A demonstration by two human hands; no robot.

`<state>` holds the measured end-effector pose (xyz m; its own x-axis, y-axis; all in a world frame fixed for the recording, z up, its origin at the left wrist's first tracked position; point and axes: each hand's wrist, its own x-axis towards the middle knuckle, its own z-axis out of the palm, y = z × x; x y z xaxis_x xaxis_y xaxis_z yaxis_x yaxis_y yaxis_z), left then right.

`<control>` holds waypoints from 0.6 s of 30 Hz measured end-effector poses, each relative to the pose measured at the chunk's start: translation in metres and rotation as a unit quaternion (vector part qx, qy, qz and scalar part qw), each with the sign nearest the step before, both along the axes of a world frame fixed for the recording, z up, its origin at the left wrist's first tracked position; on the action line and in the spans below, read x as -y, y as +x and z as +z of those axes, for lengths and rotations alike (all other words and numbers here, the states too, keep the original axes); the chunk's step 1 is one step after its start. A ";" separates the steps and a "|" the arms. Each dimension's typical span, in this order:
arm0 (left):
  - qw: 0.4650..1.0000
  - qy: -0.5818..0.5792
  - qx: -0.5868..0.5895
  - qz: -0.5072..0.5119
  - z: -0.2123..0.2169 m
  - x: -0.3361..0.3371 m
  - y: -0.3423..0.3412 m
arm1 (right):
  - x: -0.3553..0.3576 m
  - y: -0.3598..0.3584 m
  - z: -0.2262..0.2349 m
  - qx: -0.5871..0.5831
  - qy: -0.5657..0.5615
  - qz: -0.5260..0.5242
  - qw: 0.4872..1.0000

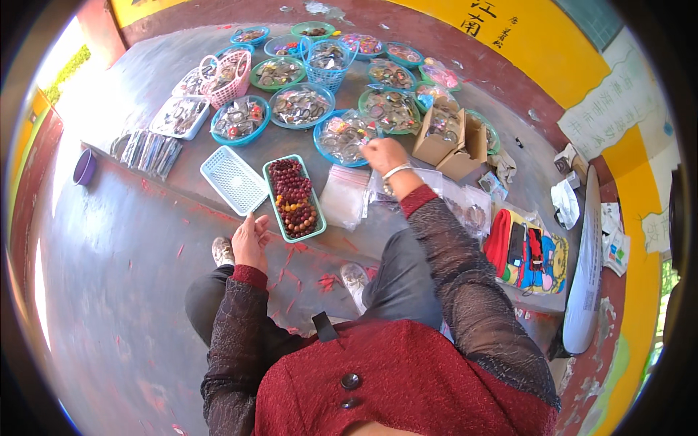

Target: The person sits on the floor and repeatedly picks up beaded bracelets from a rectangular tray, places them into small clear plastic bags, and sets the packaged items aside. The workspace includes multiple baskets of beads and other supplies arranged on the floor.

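Grips unclear, the right hand (387, 155) is at a round blue plastic basket (324, 154) of clear-bagged items (343, 138), the left hand (251, 244) near a rectangular mint-green plastic basket (305, 236) of red-brown beads (291, 190).

Two large dark Chinese characters stand in a column on the yellow wall band (560, 65) at the upper right, the top one cut by the picture's edge; a column of smaller dark characters runs beside them on the right. Fainter grey-green Chinese characters fill columns on a pale, ragged-edged panel (607, 112) farther right, only partly legible. A smaller pale panel (655, 231) below it bears similar faint characters, hard to make out. Fine print runs lengthwise along a long pale-grey object (584, 291) against the wall, too small to read
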<state>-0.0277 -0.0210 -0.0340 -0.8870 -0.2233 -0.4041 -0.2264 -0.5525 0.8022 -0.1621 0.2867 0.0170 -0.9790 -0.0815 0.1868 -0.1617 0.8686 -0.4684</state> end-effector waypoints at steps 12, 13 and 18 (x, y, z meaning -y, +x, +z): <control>1.000 -0.004 0.003 -0.003 -0.001 0.020 0.006 | 0.076 0.064 -0.157 0.241 0.175 -0.065 0.952; 1.000 0.005 0.003 -0.010 -0.002 0.020 0.006 | 0.076 0.064 -0.155 0.239 0.184 -0.060 0.952; 0.999 0.015 0.008 -0.029 -0.001 0.013 0.004 | 0.072 0.062 -0.169 0.209 0.209 -0.032 0.955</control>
